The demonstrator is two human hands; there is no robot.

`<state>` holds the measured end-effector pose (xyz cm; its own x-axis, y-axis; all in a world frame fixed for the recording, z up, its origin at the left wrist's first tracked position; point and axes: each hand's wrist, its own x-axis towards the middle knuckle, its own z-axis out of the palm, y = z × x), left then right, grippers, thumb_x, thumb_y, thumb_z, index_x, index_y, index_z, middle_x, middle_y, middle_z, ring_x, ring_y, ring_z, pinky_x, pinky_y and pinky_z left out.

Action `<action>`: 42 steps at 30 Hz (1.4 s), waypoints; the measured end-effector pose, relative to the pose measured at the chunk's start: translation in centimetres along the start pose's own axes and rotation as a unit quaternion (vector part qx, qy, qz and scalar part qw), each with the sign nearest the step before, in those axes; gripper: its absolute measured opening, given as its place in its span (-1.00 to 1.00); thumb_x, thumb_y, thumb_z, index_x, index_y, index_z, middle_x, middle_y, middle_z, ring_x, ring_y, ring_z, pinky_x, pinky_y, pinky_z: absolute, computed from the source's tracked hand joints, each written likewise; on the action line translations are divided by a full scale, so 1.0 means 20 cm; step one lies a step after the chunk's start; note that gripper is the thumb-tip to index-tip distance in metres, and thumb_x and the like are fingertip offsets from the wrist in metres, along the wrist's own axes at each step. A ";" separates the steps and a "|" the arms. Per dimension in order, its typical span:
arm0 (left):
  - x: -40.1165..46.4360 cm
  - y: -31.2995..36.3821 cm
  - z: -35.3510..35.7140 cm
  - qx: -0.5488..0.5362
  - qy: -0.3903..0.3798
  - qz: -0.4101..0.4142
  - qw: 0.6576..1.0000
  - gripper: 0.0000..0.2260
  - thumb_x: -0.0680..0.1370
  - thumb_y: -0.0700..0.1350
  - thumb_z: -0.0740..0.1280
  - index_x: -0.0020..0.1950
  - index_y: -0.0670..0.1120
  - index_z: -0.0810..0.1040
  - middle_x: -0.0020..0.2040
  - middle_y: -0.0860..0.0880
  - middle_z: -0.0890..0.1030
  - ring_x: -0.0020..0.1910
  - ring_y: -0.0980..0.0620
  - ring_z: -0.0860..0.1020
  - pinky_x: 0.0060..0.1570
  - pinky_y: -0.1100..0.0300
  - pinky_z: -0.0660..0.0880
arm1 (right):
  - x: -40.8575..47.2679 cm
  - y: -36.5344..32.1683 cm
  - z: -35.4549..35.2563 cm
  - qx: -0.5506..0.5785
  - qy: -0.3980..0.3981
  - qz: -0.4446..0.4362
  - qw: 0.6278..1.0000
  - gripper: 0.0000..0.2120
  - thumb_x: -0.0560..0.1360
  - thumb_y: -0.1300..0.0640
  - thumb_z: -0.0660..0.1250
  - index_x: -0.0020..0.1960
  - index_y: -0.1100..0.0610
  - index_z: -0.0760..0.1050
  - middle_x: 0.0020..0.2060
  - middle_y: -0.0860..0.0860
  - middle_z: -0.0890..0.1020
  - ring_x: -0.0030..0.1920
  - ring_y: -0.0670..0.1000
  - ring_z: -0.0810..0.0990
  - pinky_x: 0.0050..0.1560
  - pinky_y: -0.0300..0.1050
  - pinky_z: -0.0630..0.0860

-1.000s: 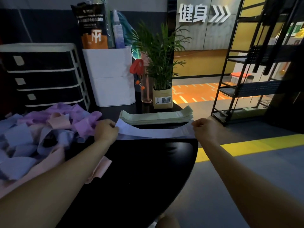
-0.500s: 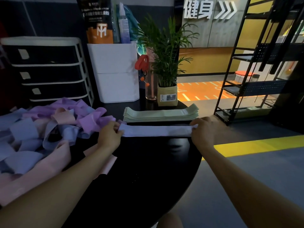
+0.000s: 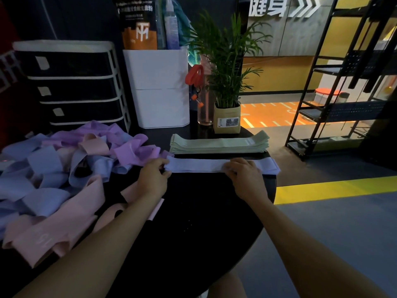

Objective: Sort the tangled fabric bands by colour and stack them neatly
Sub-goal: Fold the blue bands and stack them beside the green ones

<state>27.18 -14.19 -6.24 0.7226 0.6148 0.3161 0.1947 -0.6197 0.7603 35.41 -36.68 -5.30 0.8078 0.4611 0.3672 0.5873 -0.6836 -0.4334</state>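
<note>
Single head-worn wide-angle view, looking forward and down over a round dark worktop [image 3: 193, 222].

The camera sits above and behind the person's forearms, which enter from the bottom corners and converge toward mid-frame, placing the left hand [image 3: 153, 179] and right hand [image 3: 245, 177] close to the lens at about arm's reach. The near worktop edge fills the lower centre; its far side, with a white drawer unit [image 3: 71, 82] and potted plant [image 3: 226, 82], lies in the upper half. Wide-angle bowing curves the black shelving rack [image 3: 335, 82] at right. The floor with its yellow stripe [image 3: 335, 188] shows beyond the worktop's right rim. No second view is given.
</note>
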 end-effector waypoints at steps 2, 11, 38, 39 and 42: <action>0.00 0.00 0.01 -0.004 0.012 -0.004 1.000 -0.75 0.46 -0.40 0.34 0.11 -0.24 0.57 0.12 -0.19 0.57 0.02 -0.01 0.52 -0.06 0.46 0.28 | 0.00 0.01 0.00 0.005 0.016 0.005 1.000 -0.78 0.57 0.18 0.22 0.13 0.11 0.58 0.16 0.03 0.56 0.15 0.13 0.43 0.13 0.02 0.37; -0.01 0.02 0.02 -0.025 0.027 -0.012 0.999 -0.75 0.48 -0.47 0.23 0.07 -0.27 0.56 0.00 -0.10 0.52 -0.28 0.28 0.41 -0.27 0.66 0.31 | 0.00 0.00 0.01 -0.003 0.047 0.005 0.999 -0.80 0.54 0.24 0.26 0.10 0.16 0.61 0.06 0.10 0.57 0.07 0.14 0.45 0.05 0.03 0.43; -0.01 0.04 -0.01 -0.003 -0.005 -0.030 1.000 -0.71 0.50 -0.43 0.23 0.17 -0.23 0.54 0.12 -0.13 0.57 0.01 0.01 0.51 -0.16 0.57 0.31 | 0.00 -0.04 0.00 -0.065 0.028 0.000 0.998 -0.74 0.52 0.29 0.21 0.15 0.13 0.54 0.05 0.08 0.52 0.09 0.13 0.44 0.01 0.00 0.40; -0.01 0.04 -0.02 0.003 -0.010 -0.027 1.000 -0.72 0.50 -0.40 0.25 0.18 -0.22 0.54 0.15 -0.15 0.57 0.04 -0.03 0.53 -0.08 0.49 0.32 | 0.00 -0.04 -0.01 -0.056 0.023 0.003 0.998 -0.74 0.51 0.30 0.22 0.15 0.14 0.54 0.05 0.09 0.52 0.09 0.14 0.44 0.01 0.01 0.40; -0.01 0.08 -0.06 0.016 -0.031 -0.015 0.999 -0.76 0.54 -0.34 0.25 0.19 -0.25 0.53 0.21 -0.22 0.55 0.09 -0.08 0.53 -0.07 0.44 0.27 | 0.01 -0.07 -0.02 -0.034 -0.002 0.010 0.999 -0.72 0.52 0.30 0.23 0.18 0.14 0.53 0.10 0.10 0.51 0.13 0.15 0.42 0.05 0.00 0.39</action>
<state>26.64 -14.66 -4.46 0.7555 0.6029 0.2563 0.2374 -0.6166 0.7506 34.83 -35.90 -4.27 0.8191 0.4501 0.3555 0.5669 -0.7294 -0.3828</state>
